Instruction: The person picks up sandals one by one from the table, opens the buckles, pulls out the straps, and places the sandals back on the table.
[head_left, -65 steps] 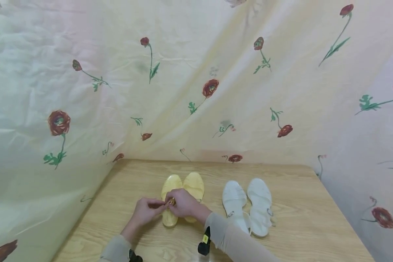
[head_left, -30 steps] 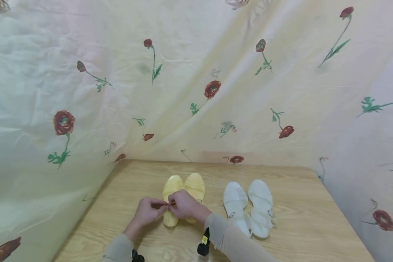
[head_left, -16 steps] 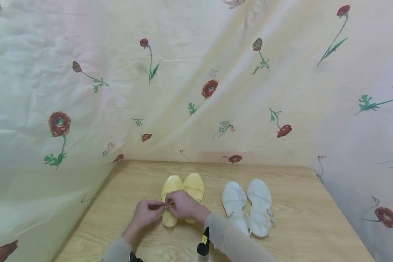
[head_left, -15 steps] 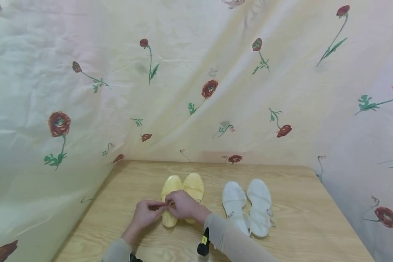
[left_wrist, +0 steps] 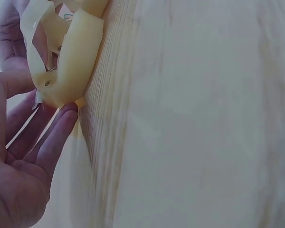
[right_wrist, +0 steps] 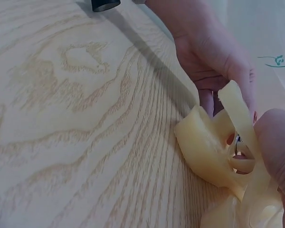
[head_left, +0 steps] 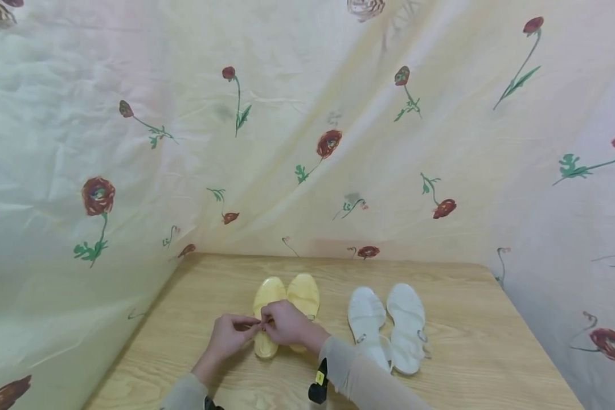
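Two yellow sandals lie side by side on the table, a left one (head_left: 270, 289) and a right one (head_left: 304, 291). Over the left sandal both hands meet at its ankle strap (right_wrist: 235, 107). My left hand (head_left: 228, 337) comes from the left and pinches the strap side between thumb and fingertips. From the right, my right hand (head_left: 287, 323) pinches the strap, its fingers curled and covering part of the sandal. A small metal buckle pin (right_wrist: 237, 144) shows at the strap in the right wrist view. The exact contact of the fingertips is partly hidden.
A pair of white sandals, left (head_left: 367, 316) and right (head_left: 406, 319), lies to the right of the yellow pair, near my right forearm. The wooden table (head_left: 466, 341) ends at a flower-printed cloth (head_left: 287, 114) behind and at the sides.
Both hands stay at the left yellow sandal's strap with only small finger shifts. A golden bit of strap seen between the hands earlier is now mostly covered. The head view tilts slightly.
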Demonstrator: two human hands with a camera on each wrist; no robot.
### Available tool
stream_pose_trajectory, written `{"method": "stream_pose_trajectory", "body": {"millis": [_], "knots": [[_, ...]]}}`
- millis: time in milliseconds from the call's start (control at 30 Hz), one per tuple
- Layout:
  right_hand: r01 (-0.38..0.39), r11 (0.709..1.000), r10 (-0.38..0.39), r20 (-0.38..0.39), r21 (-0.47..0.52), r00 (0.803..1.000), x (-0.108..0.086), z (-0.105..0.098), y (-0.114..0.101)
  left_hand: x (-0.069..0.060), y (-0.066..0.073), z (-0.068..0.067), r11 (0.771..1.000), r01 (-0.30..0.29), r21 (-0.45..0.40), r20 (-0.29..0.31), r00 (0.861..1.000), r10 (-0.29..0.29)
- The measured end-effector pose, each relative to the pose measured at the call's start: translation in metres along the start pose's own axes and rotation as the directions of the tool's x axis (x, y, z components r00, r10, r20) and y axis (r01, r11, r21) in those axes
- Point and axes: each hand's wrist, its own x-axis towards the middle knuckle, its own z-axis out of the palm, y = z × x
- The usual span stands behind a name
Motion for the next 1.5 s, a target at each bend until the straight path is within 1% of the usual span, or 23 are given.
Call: {"method": "stream_pose_trajectory", "body": {"millis": [167,267,467,600,700,833,867,967,1067,1167,1367,1500], "knots": [[-0.022,1.000,0.022,-0.003,-0.004,1.000,0.000,0.001,-0.002,-0.001,-0.002,0.001,1.000,0.015,0.006,-0.033,0.999,-0.015],[-0.038,0.999,0.038,-0.007,-0.011,0.999,0.001,0.002,-0.002,-0.001,-0.003,0.001,1.000,0.018,0.008,-0.036,0.999,-0.018],[-0.009,1.000,0.008,-0.017,-0.024,1.000,0.002,0.003,0.001,0.002,-0.002,-0.001,1.000,-0.001,0.025,0.001,1.000,0.001],[0.011,0.999,-0.012,-0.033,-0.035,0.999,0.001,0.001,0.001,0.004,-0.002,-0.001,0.999,-0.001,0.043,0.022,1.000,0.000],[0.017,0.999,-0.019,-0.049,-0.041,0.999,0.000,0.000,0.001,0.006,-0.001,-0.001,0.999,-0.003,0.035,0.024,1.000,0.002],[0.010,0.998,-0.013,-0.056,-0.055,0.998,0.001,-0.005,0.002,0.007,0.000,0.000,0.999,-0.033,0.021,0.019,0.999,0.032],[0.006,0.998,-0.009,-0.052,-0.055,0.999,0.002,-0.007,0.003,0.007,0.000,0.000,0.999,-0.044,0.021,0.016,0.999,0.043],[0.003,0.998,-0.004,-0.031,-0.061,0.999,0.004,-0.013,0.005,0.007,0.001,0.000,0.999,-0.042,0.019,0.012,0.999,0.042],[0.002,0.999,-0.002,-0.002,-0.041,1.000,0.005,-0.017,0.005,0.005,0.001,0.000,0.999,-0.040,0.023,0.011,0.999,0.039],[-0.004,1.000,0.004,0.011,-0.022,1.000,0.004,-0.019,0.004,0.004,0.002,-0.001,0.999,-0.043,0.026,0.020,0.999,0.042],[-0.033,0.999,0.034,-0.009,0.024,0.999,0.000,-0.015,0.002,0.000,0.001,-0.001,0.996,-0.076,0.040,0.031,0.997,0.075],[-0.076,0.996,0.075,0.023,0.040,0.997,0.000,-0.013,0.000,0.000,0.000,0.001,0.992,-0.113,0.052,0.030,0.993,0.112]]}}
